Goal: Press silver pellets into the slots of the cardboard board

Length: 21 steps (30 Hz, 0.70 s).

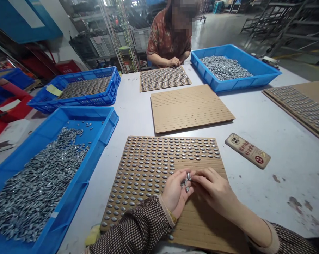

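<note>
My left hand [173, 193] is cupped palm up over a ridged cardboard sheet [198, 227] and holds several small grey spindle-shaped metal pieces [187, 180]. Beside it, my right hand [218, 193] has its thumb and fingertips pinched at one of these pieces, at the edge of the left palm. Rows of the same pieces [141, 168] cover the sheet's left side and far end. Bare ridges show under and to the right of my hands. My left forearm hides part of the near rows.
Loose pieces fill a blue tray [81, 185] at left and another blue tray [254, 82] at far right. Stacked cardboard [191, 109] lies ahead, a patterned phone-shaped object [247, 150] to the right. Across the table [275, 120], a person works at a filled sheet [164, 78].
</note>
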Each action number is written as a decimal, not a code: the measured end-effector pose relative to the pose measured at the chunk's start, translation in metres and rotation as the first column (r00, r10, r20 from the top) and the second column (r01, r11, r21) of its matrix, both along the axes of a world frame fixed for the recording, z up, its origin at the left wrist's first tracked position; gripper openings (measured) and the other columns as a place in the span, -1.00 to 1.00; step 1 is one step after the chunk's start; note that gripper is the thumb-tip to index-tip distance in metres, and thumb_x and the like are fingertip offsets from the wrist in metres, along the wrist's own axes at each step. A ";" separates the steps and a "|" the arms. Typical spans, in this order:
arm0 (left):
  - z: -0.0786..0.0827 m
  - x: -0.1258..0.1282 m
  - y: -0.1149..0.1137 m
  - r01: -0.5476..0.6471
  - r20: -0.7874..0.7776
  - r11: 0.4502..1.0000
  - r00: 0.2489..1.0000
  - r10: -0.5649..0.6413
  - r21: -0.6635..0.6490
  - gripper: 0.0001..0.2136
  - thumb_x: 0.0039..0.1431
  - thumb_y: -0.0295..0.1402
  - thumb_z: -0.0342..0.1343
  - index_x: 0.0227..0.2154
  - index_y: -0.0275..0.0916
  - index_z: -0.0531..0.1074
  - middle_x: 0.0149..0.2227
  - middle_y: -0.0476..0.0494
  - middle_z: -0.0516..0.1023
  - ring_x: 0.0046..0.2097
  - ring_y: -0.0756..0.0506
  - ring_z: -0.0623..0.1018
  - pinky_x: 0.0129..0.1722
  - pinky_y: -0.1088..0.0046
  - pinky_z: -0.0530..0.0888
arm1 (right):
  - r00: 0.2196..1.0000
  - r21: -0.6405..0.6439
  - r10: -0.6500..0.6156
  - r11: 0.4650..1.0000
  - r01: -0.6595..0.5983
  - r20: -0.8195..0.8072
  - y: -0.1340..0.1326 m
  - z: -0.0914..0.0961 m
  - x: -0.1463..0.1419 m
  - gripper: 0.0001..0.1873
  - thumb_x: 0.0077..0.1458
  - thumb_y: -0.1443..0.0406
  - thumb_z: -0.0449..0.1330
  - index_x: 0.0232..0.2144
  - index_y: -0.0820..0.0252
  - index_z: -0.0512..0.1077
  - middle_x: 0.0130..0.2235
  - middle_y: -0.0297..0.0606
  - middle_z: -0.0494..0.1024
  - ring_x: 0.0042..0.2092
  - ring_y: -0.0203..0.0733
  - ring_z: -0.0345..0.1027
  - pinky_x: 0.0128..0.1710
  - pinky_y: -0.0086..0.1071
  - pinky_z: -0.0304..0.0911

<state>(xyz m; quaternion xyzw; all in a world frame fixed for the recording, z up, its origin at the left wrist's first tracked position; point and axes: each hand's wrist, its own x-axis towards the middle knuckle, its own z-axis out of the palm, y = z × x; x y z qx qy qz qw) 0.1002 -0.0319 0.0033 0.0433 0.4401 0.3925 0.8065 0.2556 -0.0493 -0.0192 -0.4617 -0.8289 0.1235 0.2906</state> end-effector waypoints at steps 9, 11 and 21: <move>-0.001 0.008 -0.002 0.011 -0.004 0.999 1.000 -0.011 0.042 -0.88 0.10 -0.42 0.13 -0.29 -0.31 0.44 -0.25 -0.22 0.55 -0.22 -0.05 0.53 -0.24 0.48 0.45 | 0.994 -0.037 0.034 0.999 -0.030 0.103 -0.005 -0.002 0.002 -0.75 0.21 0.47 -0.01 -0.16 0.21 0.41 -0.23 -0.13 0.48 -0.22 -0.15 0.32 -0.28 -0.29 0.32; 0.001 0.007 0.000 0.004 -0.007 1.000 1.000 -0.003 0.028 -0.89 0.12 -0.43 0.10 -0.28 -0.32 0.42 -0.24 -0.25 0.54 -0.20 -0.08 0.55 -0.18 0.42 0.46 | 0.996 -0.054 0.018 0.998 -0.014 0.083 -0.004 -0.002 0.010 -0.72 0.21 0.45 -0.01 -0.08 0.18 0.39 -0.24 -0.14 0.46 -0.24 -0.16 0.32 -0.30 -0.30 0.32; 0.008 0.005 0.001 0.071 -0.070 0.997 0.995 -0.074 -0.033 -0.90 0.12 -0.50 0.06 -0.27 -0.33 0.37 -0.22 -0.28 0.52 -0.20 -0.08 0.58 -0.08 0.35 0.43 | 0.978 -0.057 -0.206 0.977 0.203 -0.043 0.024 -0.018 0.054 -0.89 0.22 0.30 0.04 -0.27 0.14 0.37 -0.35 -0.23 0.48 -0.34 -0.21 0.36 -0.35 -0.36 0.28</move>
